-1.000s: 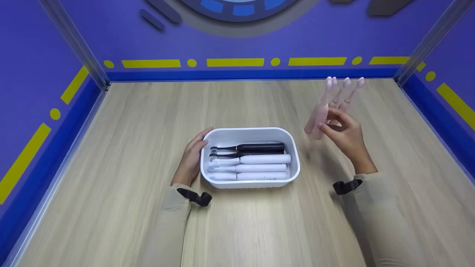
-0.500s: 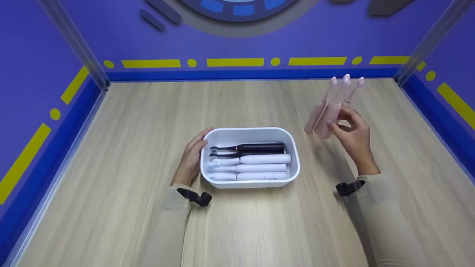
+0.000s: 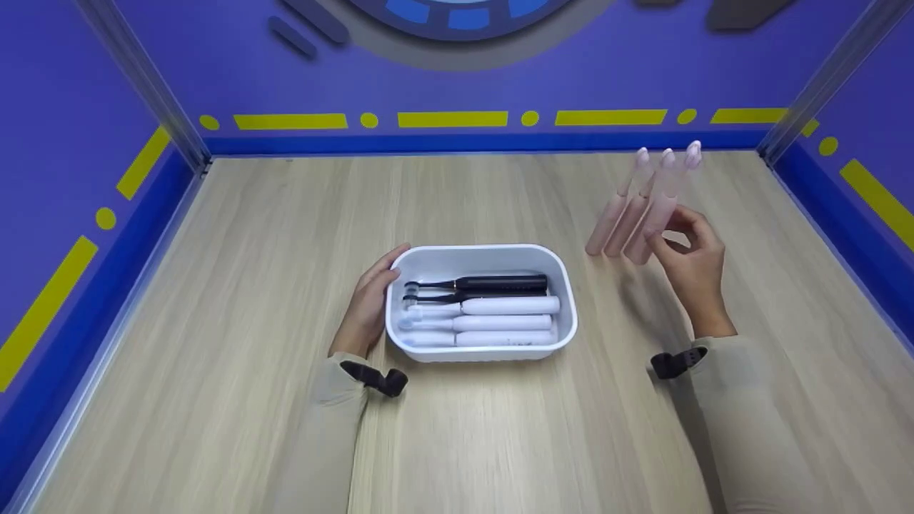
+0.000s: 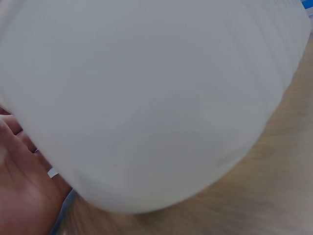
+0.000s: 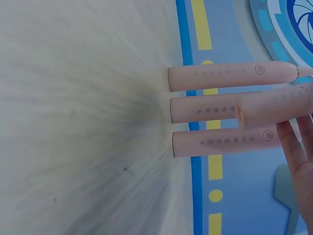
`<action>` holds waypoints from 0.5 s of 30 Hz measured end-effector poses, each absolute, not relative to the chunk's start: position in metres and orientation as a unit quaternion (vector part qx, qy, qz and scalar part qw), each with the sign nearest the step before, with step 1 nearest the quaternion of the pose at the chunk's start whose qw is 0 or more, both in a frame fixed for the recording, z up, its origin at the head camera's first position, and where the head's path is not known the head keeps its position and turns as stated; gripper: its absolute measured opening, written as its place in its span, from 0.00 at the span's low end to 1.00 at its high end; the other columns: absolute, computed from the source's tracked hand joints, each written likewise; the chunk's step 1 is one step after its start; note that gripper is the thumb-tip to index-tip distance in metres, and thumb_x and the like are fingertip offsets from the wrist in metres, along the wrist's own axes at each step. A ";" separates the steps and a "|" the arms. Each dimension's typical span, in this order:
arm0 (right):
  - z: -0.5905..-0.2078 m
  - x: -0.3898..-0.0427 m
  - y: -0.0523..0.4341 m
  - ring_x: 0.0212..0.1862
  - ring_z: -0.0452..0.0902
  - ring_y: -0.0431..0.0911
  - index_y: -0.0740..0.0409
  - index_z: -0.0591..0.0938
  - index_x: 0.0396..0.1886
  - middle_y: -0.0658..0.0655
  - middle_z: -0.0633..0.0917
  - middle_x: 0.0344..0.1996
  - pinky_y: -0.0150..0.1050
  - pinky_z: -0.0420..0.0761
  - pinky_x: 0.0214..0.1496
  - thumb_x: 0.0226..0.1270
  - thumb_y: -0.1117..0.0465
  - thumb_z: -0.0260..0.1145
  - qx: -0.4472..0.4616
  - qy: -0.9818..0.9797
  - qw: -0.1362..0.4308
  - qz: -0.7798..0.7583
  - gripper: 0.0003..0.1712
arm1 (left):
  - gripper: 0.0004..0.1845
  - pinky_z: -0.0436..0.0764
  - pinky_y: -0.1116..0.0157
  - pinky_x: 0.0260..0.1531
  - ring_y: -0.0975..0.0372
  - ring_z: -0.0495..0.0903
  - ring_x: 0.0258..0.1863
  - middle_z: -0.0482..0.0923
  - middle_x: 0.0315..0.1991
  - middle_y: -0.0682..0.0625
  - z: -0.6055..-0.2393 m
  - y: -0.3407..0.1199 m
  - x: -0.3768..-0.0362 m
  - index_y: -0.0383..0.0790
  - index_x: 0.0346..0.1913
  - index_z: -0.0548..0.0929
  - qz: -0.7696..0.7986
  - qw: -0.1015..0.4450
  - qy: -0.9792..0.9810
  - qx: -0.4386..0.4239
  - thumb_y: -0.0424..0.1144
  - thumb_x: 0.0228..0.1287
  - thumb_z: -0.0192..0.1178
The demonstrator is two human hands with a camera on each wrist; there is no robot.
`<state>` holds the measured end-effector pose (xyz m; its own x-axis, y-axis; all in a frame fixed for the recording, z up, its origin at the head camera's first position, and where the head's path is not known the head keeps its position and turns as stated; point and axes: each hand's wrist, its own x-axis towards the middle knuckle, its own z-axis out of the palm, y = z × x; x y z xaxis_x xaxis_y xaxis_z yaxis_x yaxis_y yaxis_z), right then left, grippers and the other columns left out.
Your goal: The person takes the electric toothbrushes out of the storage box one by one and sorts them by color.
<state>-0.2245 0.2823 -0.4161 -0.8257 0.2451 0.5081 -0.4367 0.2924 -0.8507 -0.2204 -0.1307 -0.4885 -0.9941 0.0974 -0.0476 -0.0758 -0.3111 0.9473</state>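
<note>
Pink electric toothbrushes are seen standing upright in a close row on the wooden tabletop, to the right of and beyond the white tub, near the back right corner of the booth. One of them is held off the table by the right hand: in the right wrist view its flat base is shown raised, in front of three others that stand on the wood, and the fingers are laid along its handle. In the head view the thumb and fingers are curled round that handle, just beside the standing row; whether it touches its neighbours cannot be told.

The white tub is steadied at its left end by the left hand, whose fingers are curved against the outer wall, the thumb near the rim. In the left wrist view the frame is filled by the tub's wall, with the palm at its lower left.

Inside the tub, two black toothbrushes are laid at the far side and three white toothbrushes at the near side, all lengthwise with heads pointing left.

Purple walls with yellow dashes are set round the table.
</note>
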 end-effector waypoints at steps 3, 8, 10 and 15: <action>-0.416 -0.224 0.284 0.42 0.78 0.37 0.73 0.78 0.51 0.43 0.80 0.38 0.23 0.80 0.38 0.56 0.73 0.68 0.055 -0.757 0.288 0.584 0.22 | 0.25 0.57 0.61 0.73 0.58 0.59 0.72 0.62 0.72 0.44 -0.488 -0.131 -0.221 0.34 0.70 0.65 0.810 0.055 0.584 0.011 0.31 0.70 0.39; -0.419 -0.225 0.290 0.43 0.78 0.37 0.71 0.78 0.52 0.42 0.80 0.39 0.23 0.80 0.39 0.57 0.72 0.68 0.046 -0.761 0.289 0.579 0.21 | 0.26 0.56 0.60 0.73 0.56 0.59 0.72 0.61 0.72 0.41 -0.489 -0.131 -0.221 0.32 0.70 0.64 0.810 0.053 0.583 0.017 0.30 0.70 0.37; -0.421 -0.226 0.292 0.43 0.78 0.37 0.70 0.78 0.52 0.43 0.80 0.39 0.22 0.80 0.39 0.57 0.71 0.68 0.044 -0.759 0.291 0.580 0.21 | 0.26 0.56 0.60 0.73 0.56 0.59 0.72 0.61 0.72 0.41 -0.489 -0.131 -0.221 0.32 0.70 0.64 0.811 0.053 0.582 0.018 0.30 0.70 0.37; -0.425 -0.228 0.297 0.43 0.78 0.37 0.70 0.78 0.52 0.42 0.80 0.39 0.22 0.80 0.39 0.58 0.72 0.67 0.042 -0.754 0.301 0.583 0.21 | 0.26 0.56 0.61 0.74 0.57 0.59 0.72 0.62 0.72 0.43 -0.490 -0.131 -0.221 0.33 0.70 0.64 0.811 0.053 0.582 0.014 0.30 0.70 0.38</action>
